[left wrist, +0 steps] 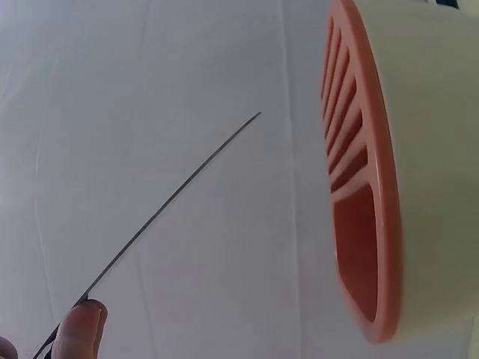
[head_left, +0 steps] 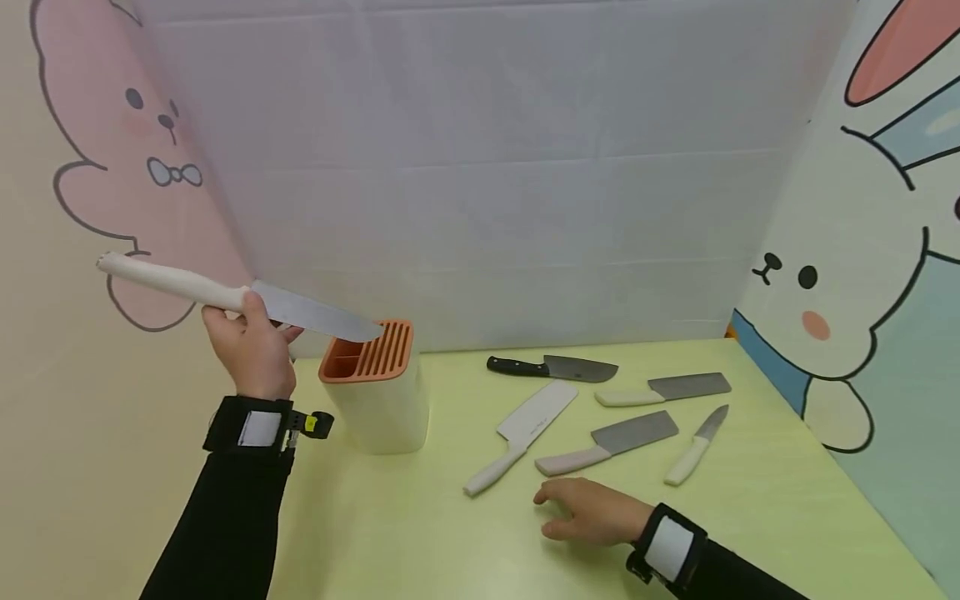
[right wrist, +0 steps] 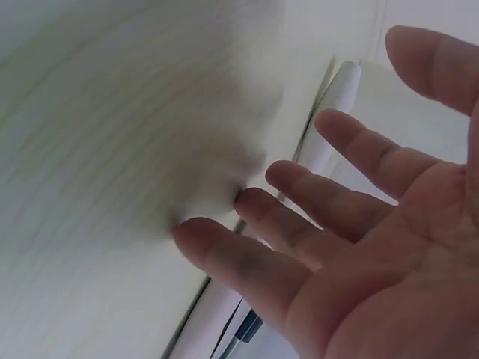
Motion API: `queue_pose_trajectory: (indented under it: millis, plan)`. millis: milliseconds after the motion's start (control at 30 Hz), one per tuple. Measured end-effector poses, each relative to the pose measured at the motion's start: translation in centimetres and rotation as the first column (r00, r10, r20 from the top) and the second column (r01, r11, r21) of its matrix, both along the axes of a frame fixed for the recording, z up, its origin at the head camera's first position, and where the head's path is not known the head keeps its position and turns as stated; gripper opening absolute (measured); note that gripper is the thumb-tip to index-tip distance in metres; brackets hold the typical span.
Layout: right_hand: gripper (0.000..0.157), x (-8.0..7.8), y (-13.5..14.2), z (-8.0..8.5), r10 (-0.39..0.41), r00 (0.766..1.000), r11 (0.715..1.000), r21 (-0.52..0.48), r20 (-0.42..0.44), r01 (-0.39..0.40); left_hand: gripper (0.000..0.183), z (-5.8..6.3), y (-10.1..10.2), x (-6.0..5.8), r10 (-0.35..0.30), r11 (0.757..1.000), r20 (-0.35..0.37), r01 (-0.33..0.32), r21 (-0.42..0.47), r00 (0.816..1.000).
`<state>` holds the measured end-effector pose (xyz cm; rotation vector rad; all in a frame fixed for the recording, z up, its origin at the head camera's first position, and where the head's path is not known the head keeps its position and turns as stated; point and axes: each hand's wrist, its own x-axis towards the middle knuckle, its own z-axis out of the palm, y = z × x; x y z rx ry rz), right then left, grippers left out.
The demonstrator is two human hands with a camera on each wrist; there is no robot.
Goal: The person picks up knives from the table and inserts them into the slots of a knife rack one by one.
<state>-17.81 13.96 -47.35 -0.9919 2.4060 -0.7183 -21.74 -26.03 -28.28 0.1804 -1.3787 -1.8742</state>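
My left hand (head_left: 255, 350) holds a white-handled kitchen knife (head_left: 315, 315) up at the left, gripping it where handle and blade meet. The blade slants down to the right, its tip overlapping the slotted top of a knife block (head_left: 378, 417) in the head view. In the left wrist view the blade (left wrist: 172, 196) appears edge-on, its tip apart from the block's orange rim (left wrist: 385, 224). Low over the table at the right is my right hand (head_left: 596, 510), fingers loosely bent and holding nothing. Nearest to it lies a cleaver with a pinkish handle (head_left: 573, 461).
Several more knives lie on the pale yellow table (head_left: 450, 550): a black-handled knife (head_left: 581, 368), a white cleaver (head_left: 536, 417), another cleaver (head_left: 690, 386) and a small paring knife (head_left: 697, 450). A white wall sheet (head_left: 510, 208) stands behind, with cartoon-printed panels on both sides.
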Motion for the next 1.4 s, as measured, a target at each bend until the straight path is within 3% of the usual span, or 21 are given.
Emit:
queue_pose_trajectory:
  millis: [167, 400, 600, 833, 1000, 1233, 1400]
  plan:
    - [0.042, 0.1, 0.0, -0.1, 0.008, 1.000, 0.998, 0.055, 0.001, -0.008, 0.037, 0.1, 0.0, -0.5, 0.152, 0.970, 0.074, -0.135, -0.203, 0.986]
    - [0.042, 0.1, 0.1, 0.1, 0.018, 1.000, 0.998, 0.056, 0.003, -0.019, 0.039, 0.2, -0.1, -1.9, 0.283, 0.869, 0.076, -0.221, -0.443, 0.956]
    - [0.043, 0.0, 0.0, 0.0, 0.012, 0.999, 0.998, 0.068, -0.041, -0.009, 0.042, 0.3, 0.9, -2.5, 0.311, 0.810, 0.084, -0.218, -0.544, 0.947]
    - [0.043, -0.1, 0.0, -0.1, 0.005, 0.998, 0.999, 0.052, -0.058, -0.002, 0.043, 0.5, 1.5, -3.4, 0.331, 0.741, 0.020, -0.246, -0.624, 0.943]
    - [0.042, 0.0, 0.1, 0.0, 0.001, 0.999, 0.999, 0.047, -0.050, 0.001, 0.042, 0.5, 1.7, -3.8, 0.321, 0.733, 0.014, -0.239, -0.637, 0.947]
    - [0.041, 0.0, 0.1, -0.1, -0.002, 0.999, 0.999, 0.035, -0.034, 0.003, 0.043, -0.2, 1.9, -4.5, 0.276, 0.713, 0.033, -0.181, -0.677, 0.961]
    - [0.041, 0.3, 0.2, -0.2, 0.000, 1.000, 1.000, 0.013, -0.021, 0.000, 0.035, -1.0, 2.0, -5.2, 0.281, 0.675, 0.046, -0.163, -0.719, 0.959]
